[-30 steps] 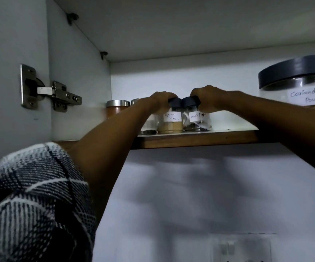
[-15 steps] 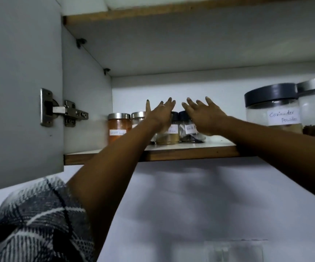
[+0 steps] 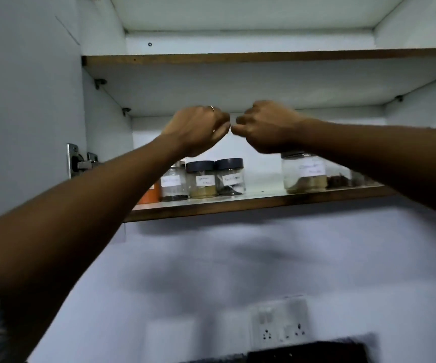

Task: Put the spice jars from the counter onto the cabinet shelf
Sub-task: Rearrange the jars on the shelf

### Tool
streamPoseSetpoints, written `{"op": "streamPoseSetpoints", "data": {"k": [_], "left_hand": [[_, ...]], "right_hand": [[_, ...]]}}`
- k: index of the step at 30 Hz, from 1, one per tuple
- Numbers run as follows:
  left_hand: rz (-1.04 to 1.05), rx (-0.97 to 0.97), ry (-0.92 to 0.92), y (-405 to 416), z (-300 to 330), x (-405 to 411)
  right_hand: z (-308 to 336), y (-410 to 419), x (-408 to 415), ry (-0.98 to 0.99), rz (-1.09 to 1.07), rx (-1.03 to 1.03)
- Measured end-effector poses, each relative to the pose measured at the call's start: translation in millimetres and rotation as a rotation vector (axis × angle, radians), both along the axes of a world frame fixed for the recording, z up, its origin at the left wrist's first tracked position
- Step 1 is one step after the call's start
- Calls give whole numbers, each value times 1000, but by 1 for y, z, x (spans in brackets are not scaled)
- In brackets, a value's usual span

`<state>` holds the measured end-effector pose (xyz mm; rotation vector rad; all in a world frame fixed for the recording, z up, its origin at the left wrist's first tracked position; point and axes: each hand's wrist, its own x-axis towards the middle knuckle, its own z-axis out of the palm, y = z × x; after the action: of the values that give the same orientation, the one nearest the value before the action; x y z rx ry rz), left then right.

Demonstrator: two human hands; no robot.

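Both hands empty, raised above the shelf. Left hand (image 3: pixel 195 131) and right hand (image 3: pixel 265 127) loosely curled, fingertips nearly meeting, gripping nothing. Two dark-lidded spice jars (image 3: pixel 215 178) stand upright, side by side on the cabinet shelf (image 3: pixel 264 203), labels blurred. Desk out of view. Best: draw arms back clear of the lids; probably fetch more.

Both hands now off the two dark-lidded spice jars (image 3: pixel 215 178), left hand (image 3: pixel 197 131) and right hand (image 3: pixel 264 127) raised above them with fingers curled, knuckles nearly touching, both jars standing free on the shelf (image 3: pixel 251 203).
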<state>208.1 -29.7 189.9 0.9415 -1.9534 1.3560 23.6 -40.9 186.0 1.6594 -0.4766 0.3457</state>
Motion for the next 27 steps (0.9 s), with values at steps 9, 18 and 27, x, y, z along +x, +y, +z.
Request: {"op": "streamPoseSetpoints", "data": {"k": [9,18,27], "left_hand": [[-44,35,-35,38,5,-73],[90,225,32,21,-7,-151],[201,496,134,-8,-15,-185]], "right_hand": [[15,51,-81,-110,-158,51],[-1,18,-168,-525,-75,417],[-18,-16,-205,-660,-9,644]]}}
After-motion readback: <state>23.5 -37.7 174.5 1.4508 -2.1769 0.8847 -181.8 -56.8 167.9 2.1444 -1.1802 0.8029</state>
